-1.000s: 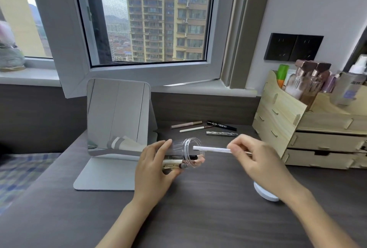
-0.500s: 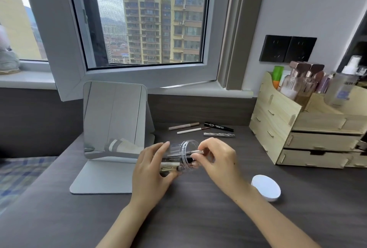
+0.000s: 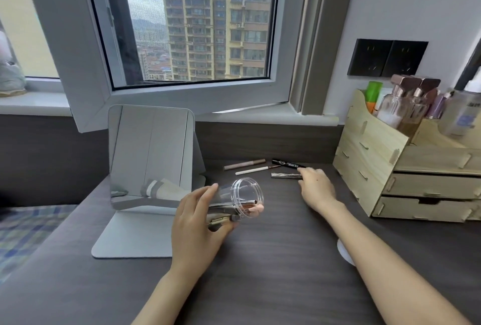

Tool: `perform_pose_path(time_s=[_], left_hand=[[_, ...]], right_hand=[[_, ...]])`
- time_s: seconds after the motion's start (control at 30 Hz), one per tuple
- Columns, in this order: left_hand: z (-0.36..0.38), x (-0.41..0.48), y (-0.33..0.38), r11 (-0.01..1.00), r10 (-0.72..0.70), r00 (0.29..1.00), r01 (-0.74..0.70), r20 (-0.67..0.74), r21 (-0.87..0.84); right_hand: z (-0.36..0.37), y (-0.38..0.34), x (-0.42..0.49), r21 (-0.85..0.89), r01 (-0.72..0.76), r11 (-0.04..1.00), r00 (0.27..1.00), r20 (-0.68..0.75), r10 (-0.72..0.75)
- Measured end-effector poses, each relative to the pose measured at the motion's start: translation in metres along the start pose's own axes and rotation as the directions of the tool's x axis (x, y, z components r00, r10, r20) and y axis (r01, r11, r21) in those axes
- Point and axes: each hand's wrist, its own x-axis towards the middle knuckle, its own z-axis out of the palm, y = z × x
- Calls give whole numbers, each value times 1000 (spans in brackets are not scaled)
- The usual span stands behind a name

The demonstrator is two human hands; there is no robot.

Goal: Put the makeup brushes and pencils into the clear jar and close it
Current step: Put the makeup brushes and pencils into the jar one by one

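My left hand grips the clear jar, tipped on its side with its mouth facing right; several brushes and pencils lie inside it. My right hand is stretched to the back of the desk, fingers apart, its fingertips touching the silver patterned pencil and close to the black pen. A brown pencil and a white pencil lie just left of those. The jar's white lid rests on the desk, mostly hidden behind my right forearm.
A standing mirror sits left of the jar. A wooden drawer organizer holding bottles stands at the right. An open window sash overhangs the back of the dark desk.
My right hand slid a white brush into the jar, let go of it, then reached back right to the pencils at the rear of the desk. The jar stays in my left hand.
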Motion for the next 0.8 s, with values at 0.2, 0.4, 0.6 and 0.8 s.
perform_pose_path(time_s=[0.2,0.4,0.6,0.8], left_hand=[[1,2,-1,999,-35,999,35,-32,-4],[1,1,-2,999,-28,999,27,-33,-30],[0,1,-1,999,-26,999,25,-22,-30],[1,0,0,1000,-11,1000,11,-18,-23]], right_hand=[[13,3,17,-360,61,931,997,-18,-72],[8,12,9,-264,52,963,997,73,-34],[-61,-2,-53,698,51,714,998,-65,-8],[-110,-32,-128,736,262,625,962,-149,-228]])
